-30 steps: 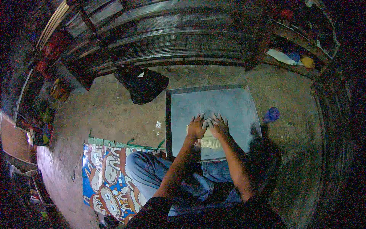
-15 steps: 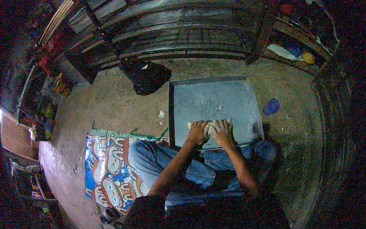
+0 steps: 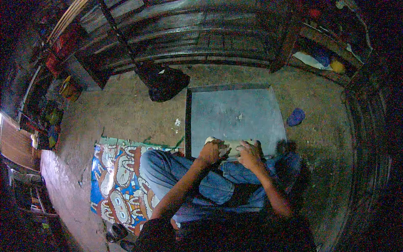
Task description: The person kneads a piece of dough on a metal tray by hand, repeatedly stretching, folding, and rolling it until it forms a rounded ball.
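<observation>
A square metal tray [image 3: 235, 107] with a dusty bluish-grey surface lies before my crossed, jean-clad legs [image 3: 161, 170]. At its near edge lies an elongated piece of pale dough [image 3: 233, 145], partly hidden under my hands. My left hand [image 3: 212, 150] grips its left part with bent fingers. My right hand [image 3: 251, 153] curls over its right part, fingers pressed onto it. Small white bits sit on the tray's middle.
A patterned sheet [image 3: 119, 185] lies under me at left. Beyond are a black bag [image 3: 166, 86] and a slatted rack [image 3: 201, 40]. A small purple object [image 3: 296, 116] lies right of the tray, a wooden shelf [image 3: 352, 59] farther back, cluttered things at left.
My hands have shifted down toward me with the dough, to the tray's near edge. My fingers have gone from spread over the dough to more tightly bent.
</observation>
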`<action>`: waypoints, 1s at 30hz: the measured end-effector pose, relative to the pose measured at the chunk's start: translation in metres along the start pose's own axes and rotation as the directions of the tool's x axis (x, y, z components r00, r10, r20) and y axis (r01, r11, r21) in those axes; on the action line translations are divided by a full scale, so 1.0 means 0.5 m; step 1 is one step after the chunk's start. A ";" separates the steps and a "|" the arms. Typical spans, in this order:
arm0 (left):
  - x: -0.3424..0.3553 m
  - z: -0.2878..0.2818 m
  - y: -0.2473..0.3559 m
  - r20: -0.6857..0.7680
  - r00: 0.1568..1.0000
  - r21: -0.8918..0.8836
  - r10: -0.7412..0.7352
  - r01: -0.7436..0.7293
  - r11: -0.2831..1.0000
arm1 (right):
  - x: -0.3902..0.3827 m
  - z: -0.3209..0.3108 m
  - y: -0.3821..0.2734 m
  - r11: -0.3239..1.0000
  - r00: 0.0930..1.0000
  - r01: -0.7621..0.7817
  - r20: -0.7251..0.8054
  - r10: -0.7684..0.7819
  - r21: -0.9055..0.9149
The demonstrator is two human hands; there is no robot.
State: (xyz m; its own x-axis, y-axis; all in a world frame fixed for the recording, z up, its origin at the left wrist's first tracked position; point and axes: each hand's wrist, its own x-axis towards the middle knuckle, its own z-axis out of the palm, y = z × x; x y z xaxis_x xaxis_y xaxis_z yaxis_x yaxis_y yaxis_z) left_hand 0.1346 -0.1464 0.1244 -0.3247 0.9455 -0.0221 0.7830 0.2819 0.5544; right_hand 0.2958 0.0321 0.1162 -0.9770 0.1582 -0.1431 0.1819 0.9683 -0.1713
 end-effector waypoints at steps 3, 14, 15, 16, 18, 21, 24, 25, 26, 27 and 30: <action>0.035 -0.022 -0.028 -0.055 0.997 0.028 0.045 -0.044 0.999 | 0.050 -0.058 -0.023 0.972 0.995 0.020 -0.100 0.003 0.236; 0.031 0.097 -0.093 -0.022 0.996 0.159 0.084 -0.079 0.984 | 0.050 0.048 -0.040 0.996 0.968 0.085 -0.235 -0.084 -0.009; 0.039 0.095 -0.090 0.050 0.999 0.134 -0.005 -0.002 0.991 | 0.050 0.046 -0.042 0.998 0.967 0.070 -0.244 -0.068 0.001; 0.053 0.083 -0.070 0.092 0.995 0.165 -0.036 0.020 0.986 | 0.055 0.042 -0.030 0.998 0.977 0.060 -0.203 -0.061 -0.010; 0.073 0.062 -0.030 0.174 0.979 0.231 -0.104 0.062 0.971 | 0.063 0.035 -0.005 0.999 0.992 0.040 -0.116 -0.043 -0.027; 0.028 0.127 -0.117 -0.039 0.999 0.258 -0.021 0.030 0.966 | 0.082 0.036 -0.023 0.992 0.990 0.085 -0.121 -0.074 0.088; 0.028 0.050 -0.035 -0.059 0.998 0.108 -0.024 0.030 0.994 | 0.054 0.038 -0.001 0.992 0.992 0.077 -0.107 -0.067 0.100; 0.021 0.045 -0.037 -0.076 0.997 0.132 0.007 0.003 0.991 | 0.059 0.026 -0.009 0.990 0.998 0.041 -0.059 -0.034 0.137; 0.021 0.043 -0.037 -0.142 0.988 0.124 0.067 -0.050 0.991 | 0.067 0.011 -0.014 0.985 1.000 0.004 -0.010 -0.003 0.171; 0.020 0.044 -0.035 -0.061 0.998 0.074 0.013 -0.008 0.997 | 0.070 -0.002 -0.018 0.979 0.999 -0.034 0.041 0.026 0.203; 0.028 0.015 -0.032 0.129 0.990 0.006 -0.056 0.056 0.998 | 0.072 0.002 -0.011 0.978 1.000 0.024 -0.017 -0.021 0.209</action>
State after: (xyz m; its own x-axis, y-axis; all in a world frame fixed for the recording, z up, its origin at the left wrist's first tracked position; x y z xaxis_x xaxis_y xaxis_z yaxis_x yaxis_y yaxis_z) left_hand 0.1215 -0.1366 0.1087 -0.2971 0.9413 -0.1603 0.7669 0.3353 0.5473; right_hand 0.2597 0.0322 0.1112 -0.9823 0.1411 -0.1229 0.1776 0.9099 -0.3750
